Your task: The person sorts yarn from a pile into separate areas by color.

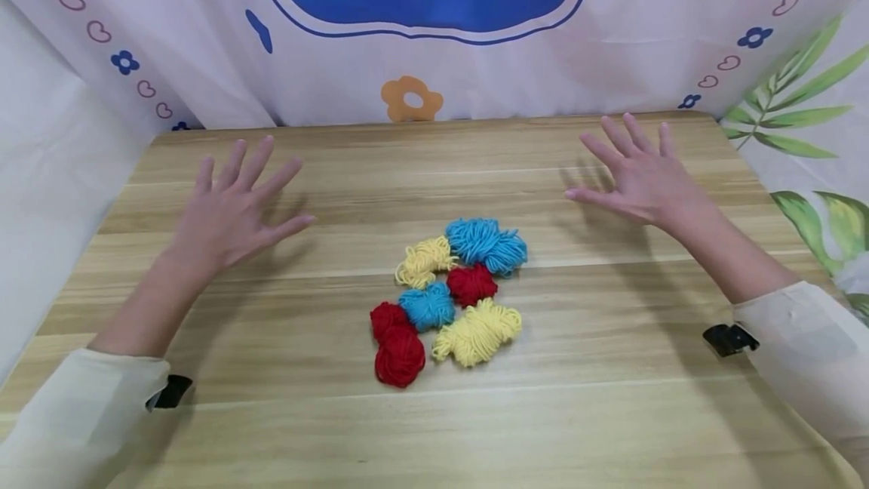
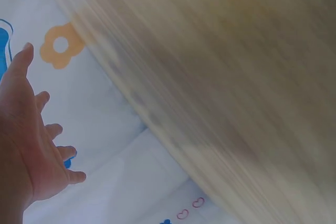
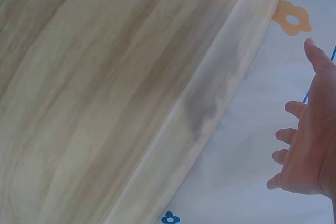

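Note:
Two bundles each of blue, yellow and red yarn lie in a close cluster mid-table in the head view. At the back are the larger blue bundle and the smaller yellow bundle. A small red bundle and a small blue bundle sit in the middle. Toward the front lie the long red bundle and the larger yellow bundle. My left hand hovers left of the yarn, fingers spread, holding nothing. To the right, my right hand is likewise spread and holds nothing.
The wooden table ends at a white printed cloth hanging behind it. Green leaf prints show on the cloth at the right. A black strap piece sits at each sleeve cuff.

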Tool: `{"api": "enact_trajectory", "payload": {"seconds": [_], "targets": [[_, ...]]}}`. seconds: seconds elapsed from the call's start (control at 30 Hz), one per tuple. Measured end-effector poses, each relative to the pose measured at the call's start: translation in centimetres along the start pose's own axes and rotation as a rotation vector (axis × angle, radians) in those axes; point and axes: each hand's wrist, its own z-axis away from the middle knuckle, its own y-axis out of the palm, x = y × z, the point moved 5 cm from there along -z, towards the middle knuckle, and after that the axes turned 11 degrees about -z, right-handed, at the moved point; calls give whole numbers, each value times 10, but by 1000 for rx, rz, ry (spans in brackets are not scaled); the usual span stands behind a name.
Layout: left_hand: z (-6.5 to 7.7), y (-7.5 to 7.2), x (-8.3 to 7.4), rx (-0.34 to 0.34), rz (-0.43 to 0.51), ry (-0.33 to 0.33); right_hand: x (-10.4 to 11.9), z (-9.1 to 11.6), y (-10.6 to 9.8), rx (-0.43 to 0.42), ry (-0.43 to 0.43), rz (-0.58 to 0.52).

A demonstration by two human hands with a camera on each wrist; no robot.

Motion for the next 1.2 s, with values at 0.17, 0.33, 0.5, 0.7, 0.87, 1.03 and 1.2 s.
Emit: {"api": "enact_trajectory", "payload": {"seconds": [0.17,0.33,0.5,0.7,0.87,1.03,1.2], "targets": [[-3,-5,-12,-17,21,28,7,1,1,-4,-22,15],[-6,-8,-22,-24,32,47,16,3,2,-7,-54,25],[-8,-11,-31,-35,41,67,24,4,2,-14,-83,25],[-14,-14,-43,-53,61,97,31,5,-1,-79,-137,30],[-18,-17,-51,-55,70,118,37,3,-3,-108,-173,31],[-17,-17,-57,-25,67,121,41,4,-1,-100,-192,42],[-18,-15,-60,-19,54,123,43,5,1,-102,-209,34]]}}
